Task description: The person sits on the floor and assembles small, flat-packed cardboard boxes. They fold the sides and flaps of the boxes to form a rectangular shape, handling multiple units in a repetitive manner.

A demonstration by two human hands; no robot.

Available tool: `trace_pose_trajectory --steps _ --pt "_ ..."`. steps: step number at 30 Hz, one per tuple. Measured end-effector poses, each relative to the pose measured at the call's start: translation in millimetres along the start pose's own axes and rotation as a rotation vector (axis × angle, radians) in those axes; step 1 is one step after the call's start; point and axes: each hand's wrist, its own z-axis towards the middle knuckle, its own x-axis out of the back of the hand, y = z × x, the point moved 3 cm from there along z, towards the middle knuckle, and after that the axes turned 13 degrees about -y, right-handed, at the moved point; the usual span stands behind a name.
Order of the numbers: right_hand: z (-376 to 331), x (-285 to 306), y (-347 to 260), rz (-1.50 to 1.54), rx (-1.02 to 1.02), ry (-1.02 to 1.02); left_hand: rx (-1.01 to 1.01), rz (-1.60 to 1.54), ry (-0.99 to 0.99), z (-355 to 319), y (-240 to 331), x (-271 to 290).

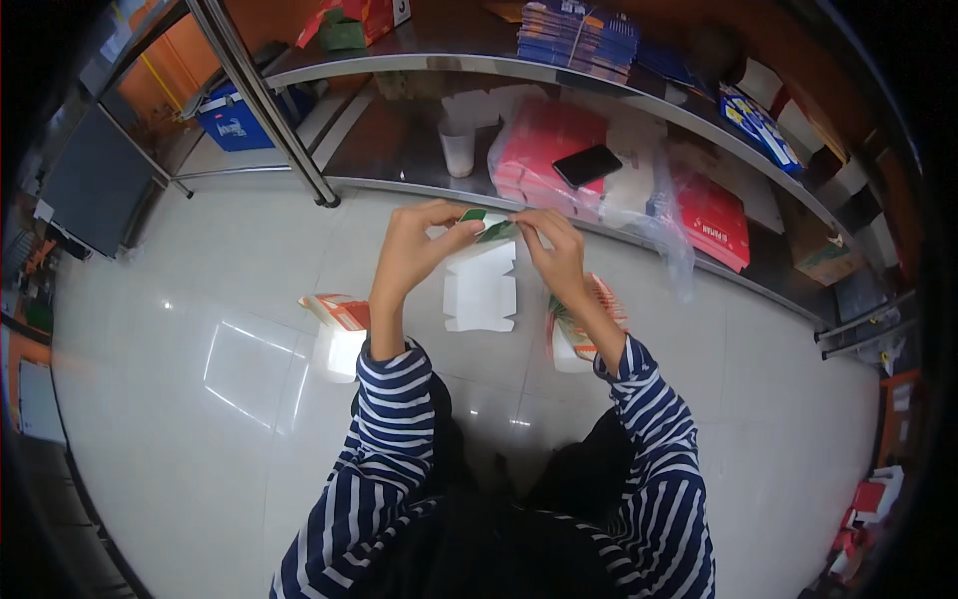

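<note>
Above the pale tiled floor, both hands pinched a small green and white carton flap: left hand and right hand closed on the carton, near the steel shelf edge; flat cartons lay below, open floor leftward.

Glossy, smooth tile floor; polished metal shelf with metal post; matt white card box; thin card flap, green-printed; clear crinkled plastic bag; glossy black phone; striped cloth sleeves.
</note>
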Motion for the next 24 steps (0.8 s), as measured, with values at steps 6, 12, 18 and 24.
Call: trace_pose_trajectory --steps 6,12,18,24 --pt "3.5 3.8 -15.3 0.177 -0.127 -0.079 -0.093 0.226 0.287 2.6 2.3 -6.5" --pt "-11.1 -4.0 18.1 0.451 -0.448 -0.073 -0.241 0.198 0.233 10.1 10.8 -20.0" --pt "3.2 34.7 -29.7 0.414 -0.209 0.172 -0.343 0.071 0.309 3.3 42.9 -18.3" --pt "-1.5 69.9 -83.8 -0.199 0.278 0.142 -0.210 -0.538 0.278 2.6 46.8 -31.5"
